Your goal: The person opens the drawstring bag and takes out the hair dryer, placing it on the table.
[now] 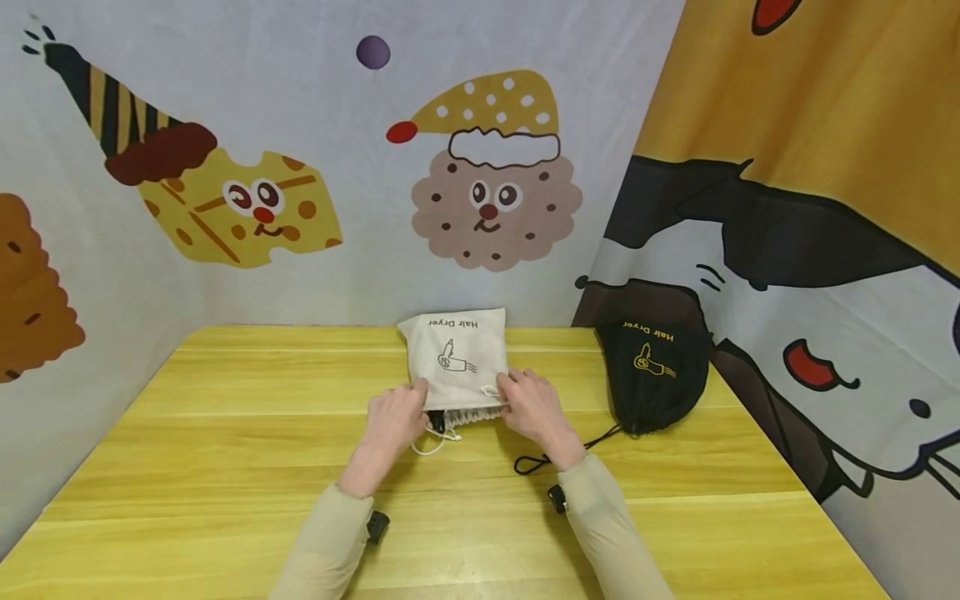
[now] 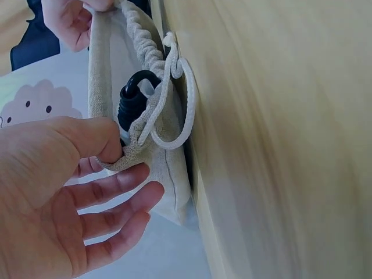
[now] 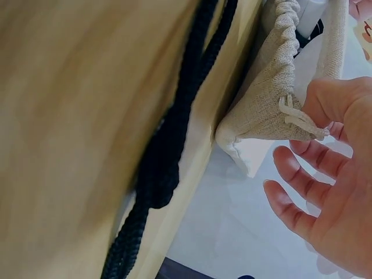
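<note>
A cream drawstring bag (image 1: 459, 358) printed "Hair Dryer" lies near the table's back edge, its mouth toward me. My left hand (image 1: 397, 414) pinches the left corner of the mouth between thumb and index finger; the other fingers are spread in the left wrist view. At the opposite corner my right hand (image 1: 534, 407) pinches the cloth beside a small cord end (image 3: 299, 116). The mouth gapes, and a black ribbed cord part (image 2: 132, 104) shows inside. A white drawstring loop (image 2: 185, 116) hangs out at the left corner. The bag's deeper contents are hidden.
A black drawstring bag (image 1: 652, 375), also printed "Hair Dryer", lies at the back right. Its black cord (image 1: 534, 461) trails toward my right wrist. Behind the wooden table (image 1: 465, 533) hangs a cartoon-printed cloth (image 1: 300, 292).
</note>
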Tool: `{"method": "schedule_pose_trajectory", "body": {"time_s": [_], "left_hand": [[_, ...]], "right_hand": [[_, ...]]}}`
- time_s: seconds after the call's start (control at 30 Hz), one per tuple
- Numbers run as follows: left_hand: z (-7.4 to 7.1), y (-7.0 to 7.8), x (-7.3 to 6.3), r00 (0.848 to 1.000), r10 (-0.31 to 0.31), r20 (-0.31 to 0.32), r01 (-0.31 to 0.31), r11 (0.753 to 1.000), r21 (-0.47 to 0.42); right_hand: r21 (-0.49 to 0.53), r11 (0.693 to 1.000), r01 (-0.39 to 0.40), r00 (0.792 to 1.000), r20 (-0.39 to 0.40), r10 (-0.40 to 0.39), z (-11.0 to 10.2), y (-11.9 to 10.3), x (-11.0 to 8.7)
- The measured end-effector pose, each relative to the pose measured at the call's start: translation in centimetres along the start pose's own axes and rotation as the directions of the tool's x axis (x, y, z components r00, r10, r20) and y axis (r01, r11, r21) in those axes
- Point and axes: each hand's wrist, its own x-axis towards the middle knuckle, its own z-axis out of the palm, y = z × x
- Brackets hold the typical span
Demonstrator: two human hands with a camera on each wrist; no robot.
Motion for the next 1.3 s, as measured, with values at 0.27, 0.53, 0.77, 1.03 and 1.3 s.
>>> {"method": "schedule_pose_trajectory", "body": {"time_s": [0.27,0.53,0.77,1.03,1.3], "left_hand": [[-0.2,-0.3,-0.1,1.000,-0.026,0.014,0.026,0.999,-0.029],[-0.2,-1.2,-0.3,0.998,-0.051,0.045,0.052,0.998,-0.022],[-0.5,-1.8,-0.2,0.994,-0.074,0.079,0.077,0.997,-0.029],[-0.7,-1.6,-0.2,0.996,-0.060,0.072,0.063,0.997,-0.044],[-0.9,-1.5,-0.1,0.997,-0.041,0.066,0.044,0.997,-0.056]], "right_hand": [[0.021,1.000,-0.001,1.000,0.020,0.000,-0.2,-0.1,0.1],[0.016,1.000,0.010,1.000,0.020,-0.011,-0.3,0.6,-0.2],[0.014,1.000,0.002,1.000,0.013,-0.003,-0.4,1.2,-0.3],[0.014,1.000,0.027,1.000,0.008,-0.027,-0.3,1.0,-0.4],[-0.025,0.990,0.138,0.990,-0.039,-0.139,0.4,0.2,-0.1]]}}
